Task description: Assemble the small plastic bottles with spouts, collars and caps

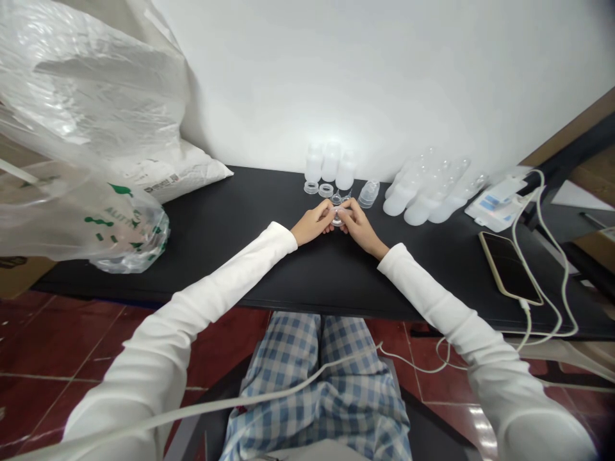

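My left hand [314, 224] and my right hand [359, 225] meet at the middle of the black table [230, 224], fingertips pinched together on a small clear plastic part [337, 214]. Both hands rest on the tabletop. Just beyond them stand three white plastic bottles [329, 164] against the wall, with two clear rings [318, 189] lying in front and a small clear ribbed cap [369, 193] on its side to the right.
Several white bottles [427, 189] lie in a row at the right. Farther right are a white charger block [497, 203], a phone [509, 267] on a cable, and large plastic bags [81, 141] at the left. Red tile floor shows below the table.
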A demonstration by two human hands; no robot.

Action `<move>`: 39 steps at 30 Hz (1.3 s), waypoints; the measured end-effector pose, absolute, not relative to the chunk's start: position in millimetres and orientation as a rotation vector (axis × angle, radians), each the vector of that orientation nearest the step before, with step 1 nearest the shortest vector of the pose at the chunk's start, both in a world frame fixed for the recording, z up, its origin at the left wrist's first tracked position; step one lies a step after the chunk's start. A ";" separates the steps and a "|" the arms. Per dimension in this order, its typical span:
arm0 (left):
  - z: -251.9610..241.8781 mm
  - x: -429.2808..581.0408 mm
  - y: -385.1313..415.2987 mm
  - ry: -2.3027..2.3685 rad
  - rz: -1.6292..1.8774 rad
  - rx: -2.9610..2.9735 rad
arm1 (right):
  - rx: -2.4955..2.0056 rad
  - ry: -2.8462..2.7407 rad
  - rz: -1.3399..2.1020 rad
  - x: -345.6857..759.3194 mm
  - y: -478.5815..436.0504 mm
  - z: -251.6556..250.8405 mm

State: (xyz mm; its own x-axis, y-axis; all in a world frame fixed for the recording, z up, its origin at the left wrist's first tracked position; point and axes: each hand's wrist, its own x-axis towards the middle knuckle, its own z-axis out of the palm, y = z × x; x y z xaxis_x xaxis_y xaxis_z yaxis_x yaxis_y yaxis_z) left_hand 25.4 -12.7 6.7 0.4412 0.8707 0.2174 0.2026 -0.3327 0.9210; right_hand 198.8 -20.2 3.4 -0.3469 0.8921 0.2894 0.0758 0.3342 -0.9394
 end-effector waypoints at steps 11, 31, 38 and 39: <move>3.1 26.5 -12.2 0.937 0.967 1.835 | -0.820 -1.713 1.202 199.7 -14.6 -3.2; -3.7 23.5 -2.0 0.823 0.946 1.592 | -0.846 -1.750 1.115 203.5 -15.3 -2.8; -5.0 25.7 -4.8 0.895 1.018 1.603 | -0.851 -1.759 1.032 203.3 -12.5 -8.4; -5.1 26.6 -5.5 0.902 1.031 1.600 | -0.860 -1.765 1.015 203.3 -12.2 -9.1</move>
